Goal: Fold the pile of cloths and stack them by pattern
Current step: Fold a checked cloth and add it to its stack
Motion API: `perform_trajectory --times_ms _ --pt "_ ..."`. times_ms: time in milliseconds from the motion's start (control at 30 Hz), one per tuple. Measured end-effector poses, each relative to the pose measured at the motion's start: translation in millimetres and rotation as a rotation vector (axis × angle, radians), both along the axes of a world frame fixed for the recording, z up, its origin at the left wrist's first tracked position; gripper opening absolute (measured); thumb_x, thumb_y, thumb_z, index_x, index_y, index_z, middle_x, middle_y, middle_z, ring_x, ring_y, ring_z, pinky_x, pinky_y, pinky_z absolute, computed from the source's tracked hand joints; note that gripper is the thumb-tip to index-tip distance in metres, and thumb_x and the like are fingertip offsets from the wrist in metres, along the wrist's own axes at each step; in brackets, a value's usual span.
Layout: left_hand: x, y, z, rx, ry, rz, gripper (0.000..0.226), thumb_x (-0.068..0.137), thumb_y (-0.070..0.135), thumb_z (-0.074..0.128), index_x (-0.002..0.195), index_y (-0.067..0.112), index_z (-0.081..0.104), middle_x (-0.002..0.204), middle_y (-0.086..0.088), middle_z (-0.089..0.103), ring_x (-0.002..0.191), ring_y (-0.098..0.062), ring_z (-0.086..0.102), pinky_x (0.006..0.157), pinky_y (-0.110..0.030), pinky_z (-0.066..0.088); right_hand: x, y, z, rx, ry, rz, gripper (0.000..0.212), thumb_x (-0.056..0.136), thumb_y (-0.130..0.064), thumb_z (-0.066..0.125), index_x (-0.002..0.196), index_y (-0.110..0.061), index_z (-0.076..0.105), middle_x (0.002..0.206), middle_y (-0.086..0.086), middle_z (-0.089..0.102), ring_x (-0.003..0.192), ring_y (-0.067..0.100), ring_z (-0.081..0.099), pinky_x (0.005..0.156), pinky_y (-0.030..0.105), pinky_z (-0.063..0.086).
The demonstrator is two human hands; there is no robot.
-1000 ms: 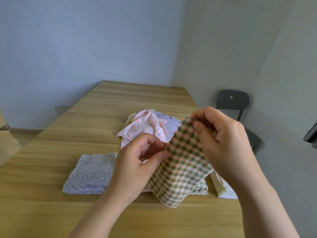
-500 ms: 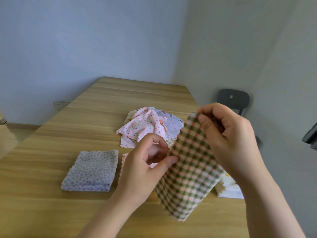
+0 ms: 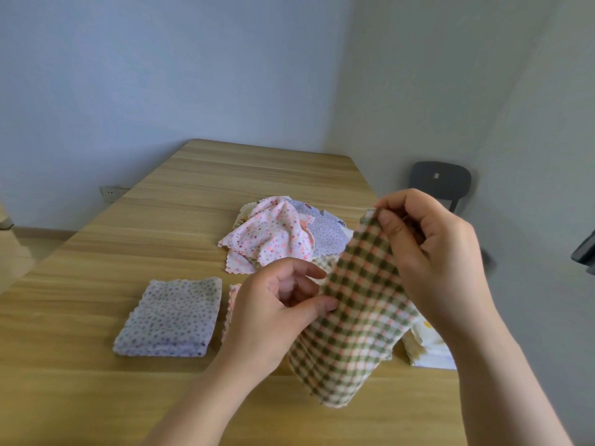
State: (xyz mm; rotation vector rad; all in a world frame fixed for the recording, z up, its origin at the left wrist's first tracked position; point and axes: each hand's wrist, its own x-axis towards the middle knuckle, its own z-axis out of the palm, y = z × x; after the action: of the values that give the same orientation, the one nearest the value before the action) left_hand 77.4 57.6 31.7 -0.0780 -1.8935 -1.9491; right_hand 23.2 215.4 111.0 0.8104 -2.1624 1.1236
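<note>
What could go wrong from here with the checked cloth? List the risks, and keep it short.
1. The green checked cloth hangs in the air, pinched at its top corner by the right hand and at one edge by the left hand; its loose lower end may fold askew.
2. It hangs right by the folded white cloth near the right edge of the table; set down carelessly, it could shove that cloth off.
</note>
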Motion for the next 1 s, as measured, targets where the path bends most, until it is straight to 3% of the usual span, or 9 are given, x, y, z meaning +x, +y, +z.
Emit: perform_trajectory --times_ms 100,233,333,467,600,700,800,900,1000 --pt "-3.6 -3.5 -2.3 -0.01 -0.026 -0.02 0.024 0.065 0.005 0.085 0.081 0.018 0.073 0.07 -0.009 0.07 0.064 -0.017 0.064 0.061 -0.022 0.05 -2.0 0.2 -0.8 -0.001 0.009 -0.018 0.015 0.093 -0.01 0.059 0.085 -0.022 0.062 0.065 -0.012 0.057 0.061 0.007 0.049 0.054 0.012 0.036" --pt "-5.6 -7.7 -4.6 -0.168 -0.04 -0.07 0.011 0.069 0.032 0.075 0.076 0.023 0.075 0.068 -0.001 0.069 0.065 -0.016 0.06 0.065 -0.031 0.049 -3.9 1.0 -1.9 -0.039 0.024 -0.042 0.013 0.092 -0.007 0.058 0.087 -0.018 0.063 0.071 -0.013 0.06 0.068 0.004 0.052 0.059 0.01 0.037" --pt "-5.6 -9.5 -6.0 -0.221 -0.054 -0.08 0.028 0.068 0.046 0.072 0.075 0.019 0.074 0.072 -0.01 0.069 0.069 -0.031 0.062 0.065 -0.041 0.049 -5.8 2.0 -3.3 -0.048 0.021 -0.054 0.014 0.093 -0.006 0.057 0.087 -0.018 0.063 0.071 -0.013 0.059 0.068 0.003 0.051 0.059 0.009 0.037" --pt "-4.8 -13.6 -6.0 -0.18 -0.139 -0.16 0.015 0.078 0.024 0.078 0.066 0.022 0.07 0.063 -0.003 0.066 0.056 -0.009 0.055 0.049 -0.021 0.044 -9.6 5.7 -3.0 -0.083 0.023 -0.063 0.017 0.094 -0.007 0.054 0.086 -0.021 0.059 0.073 -0.01 0.061 0.069 0.007 0.051 0.059 0.01 0.037" --pt "-3.4 -12.2 -1.9 -0.117 -0.215 -0.193 0.026 0.072 0.009 0.079 0.056 0.026 0.067 0.056 0.006 0.055 0.045 -0.003 0.039 0.038 -0.011 0.031 -14.7 9.9 -4.6 -0.118 0.013 -0.076 0.013 0.095 -0.01 0.052 0.09 -0.019 0.059 0.076 -0.007 0.062 0.072 0.012 0.052 0.061 0.013 0.037" --pt "-3.7 -15.4 -1.2 -0.216 -0.245 -0.262 0.029 0.076 0.013 0.077 0.053 0.025 0.064 0.049 0.015 0.044 0.046 0.0 0.035 0.041 -0.012 0.029 -19.0 13.4 -6.4 -0.133 0.0 -0.103 0.015 0.096 -0.007 0.053 0.09 -0.02 0.059 0.076 -0.007 0.063 0.073 0.013 0.052 0.061 0.013 0.037" --pt "-6.1 -21.2 -5.8 -0.293 -0.282 -0.287 0.043 0.073 0.031 0.077 0.045 0.021 0.045 0.052 0.01 0.029 0.043 -0.002 0.026 0.039 -0.012 0.022 -23.1 16.6 -5.8 -0.137 0.009 -0.136 0.014 0.096 -0.007 0.053 0.091 -0.018 0.06 0.077 -0.006 0.063 0.074 0.015 0.053 0.061 0.014 0.036" --pt "-8.3 -29.3 -10.6 -0.203 -0.382 -0.345 0.034 0.069 0.034 0.084 0.051 0.02 0.059 0.064 -0.006 0.035 0.05 -0.013 0.032 0.044 -0.018 0.025 -27.8 21.3 -5.5 -0.14 0.004 -0.18 0.014 0.096 -0.008 0.052 0.091 -0.018 0.06 0.074 -0.002 0.062 0.072 0.016 0.051 0.059 0.014 0.036" --pt "-6.9 -36.9 -11.4 -0.066 -0.411 -0.396 0.017 0.073 0.023 0.083 0.065 0.015 0.071 0.071 -0.012 0.057 0.065 -0.019 0.052 0.059 -0.026 0.044 -33.3 28.4 -7.9 -0.158 -0.008 -0.23 0.015 0.097 -0.01 0.051 0.09 -0.023 0.057 0.071 -0.009 0.059 0.066 0.008 0.051 0.058 0.011 0.036"
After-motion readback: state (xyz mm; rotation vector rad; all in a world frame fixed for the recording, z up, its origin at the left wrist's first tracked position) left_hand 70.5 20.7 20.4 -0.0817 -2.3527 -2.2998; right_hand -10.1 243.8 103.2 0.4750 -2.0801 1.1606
